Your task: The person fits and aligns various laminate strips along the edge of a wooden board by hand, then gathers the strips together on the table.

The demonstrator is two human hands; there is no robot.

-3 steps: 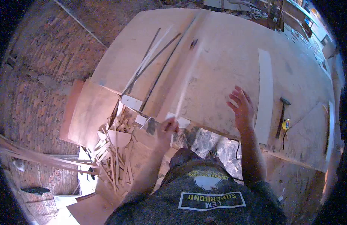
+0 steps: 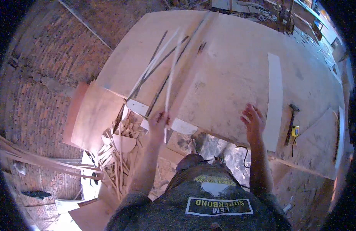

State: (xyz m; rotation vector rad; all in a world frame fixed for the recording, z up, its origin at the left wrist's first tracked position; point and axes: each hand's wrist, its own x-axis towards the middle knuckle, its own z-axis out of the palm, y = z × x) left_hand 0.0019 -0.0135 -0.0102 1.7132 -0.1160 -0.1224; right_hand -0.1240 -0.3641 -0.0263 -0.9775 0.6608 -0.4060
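My left hand (image 2: 158,122) is closed around the near part of a long, thin, pale strip (image 2: 171,73). The strip stretches away over the large wooden board (image 2: 228,57), and its near end sticks out below my fingers. Under and beside this hand lie a white rectangular piece (image 2: 184,126) and, further left, another white piece with small dark dots (image 2: 137,107). My right hand (image 2: 255,120) hovers over the board's near side, fingers apart and slightly bent, holding nothing. Just right of it lies a wide white strip (image 2: 274,96).
A hammer (image 2: 292,119) and a yellow tape measure (image 2: 295,131) lie on the right. Several thin strips (image 2: 150,71) rest at the left of the board, near a dark groove. Wood offcuts (image 2: 122,148) are heaped below left, beside a brick surface (image 2: 43,104).
My left hand has moved left with the pale strip, which now lies slanted across the board. My right hand has dropped a little toward me, still open.
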